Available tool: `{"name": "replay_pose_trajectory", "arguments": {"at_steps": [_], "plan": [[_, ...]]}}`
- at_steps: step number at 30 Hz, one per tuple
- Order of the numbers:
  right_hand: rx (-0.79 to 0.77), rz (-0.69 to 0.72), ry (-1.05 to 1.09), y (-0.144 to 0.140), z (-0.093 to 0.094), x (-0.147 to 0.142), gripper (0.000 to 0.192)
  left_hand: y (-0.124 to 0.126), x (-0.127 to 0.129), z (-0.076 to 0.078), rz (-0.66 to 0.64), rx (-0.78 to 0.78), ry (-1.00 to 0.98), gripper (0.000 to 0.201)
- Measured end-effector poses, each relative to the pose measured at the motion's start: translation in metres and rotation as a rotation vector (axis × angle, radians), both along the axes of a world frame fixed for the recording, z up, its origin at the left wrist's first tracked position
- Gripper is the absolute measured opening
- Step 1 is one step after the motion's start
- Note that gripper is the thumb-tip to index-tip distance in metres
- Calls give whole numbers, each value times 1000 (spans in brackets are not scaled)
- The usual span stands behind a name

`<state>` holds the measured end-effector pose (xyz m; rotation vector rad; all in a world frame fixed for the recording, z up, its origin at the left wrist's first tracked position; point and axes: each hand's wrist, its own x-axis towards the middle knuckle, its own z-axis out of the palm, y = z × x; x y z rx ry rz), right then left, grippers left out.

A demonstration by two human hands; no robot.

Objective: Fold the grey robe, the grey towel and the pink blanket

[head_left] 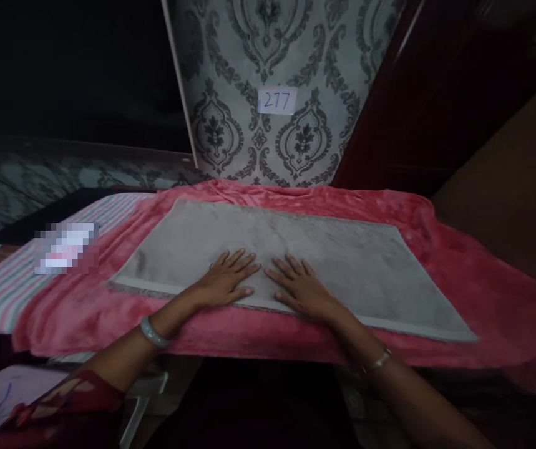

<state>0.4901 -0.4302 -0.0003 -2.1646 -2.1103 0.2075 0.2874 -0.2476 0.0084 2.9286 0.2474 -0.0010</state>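
Head view, one item per line. Grey mat (324, 255): flat, rectangular, short plush pile, lying on a pink fleece blanket (483, 293) which shows past every edge of it. My left hand (228, 280) and right hand (298, 288) lie palm-down on the mat's near edge, fingers spread, side by side, gripping nothing. Beyond the mat: damask-patterned wall panel (230, 75) with a paper label (276, 100) reading "277". Left of the mat: striped cloth (0, 293).

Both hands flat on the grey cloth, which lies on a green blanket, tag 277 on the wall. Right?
Not quite: the head view shows the blanket is pink, not green. Left hand and right hand lie flat on the grey cloth; the wall tag reads 277.
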Motion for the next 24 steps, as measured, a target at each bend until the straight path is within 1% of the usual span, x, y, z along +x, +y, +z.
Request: {"name": "replay_pose_trajectory", "arguments": {"at_steps": [4, 6, 8, 9, 10, 11, 13, 15, 17, 18, 20, 22, 24], "plan": [[53, 112, 50, -32, -6, -26, 58, -26, -35, 3, -12, -58, -29, 69], [65, 167, 85, -50, -10, -34, 60, -38, -55, 4, -36, -88, -54, 70], [52, 235, 132, -63, -12, -33, 62, -42, -71, 6, -76, -133, -73, 67], [48, 251, 159, -65, -12, -29, 62, -39, -78, 8, -77, -150, -88, 64], [53, 246, 183, -65, -11, -23, 60, -32, -85, 10, -48, -153, -110, 59], [71, 221, 199, -62, -10, -16, 58, -22, -90, 12, 13, -136, -133, 55], [157, 135, 193, -47, -8, -1, 57, 3, -99, 14, 214, -45, -159, 52], [252, 69, 130, -28, -11, 9, 58, 28, -106, 13, 447, 69, -118, 56], [285, 44, 45, -10, -19, 12, 60, 44, -112, 7, 624, 142, -39, 63], [276, 38, 6, -4, -26, 11, 59, 47, -115, 4, 684, 162, -5, 67], [241, 35, -51, 2, -39, 7, 57, 47, -120, -2, 755, 182, 28, 71], [229, 37, -78, 2, -49, 3, 56, 42, -127, -7, 797, 199, 19, 74], [246, 40, -85, 0, -55, 1, 56, 37, -136, -8, 860, 224, -1, 74]]}}
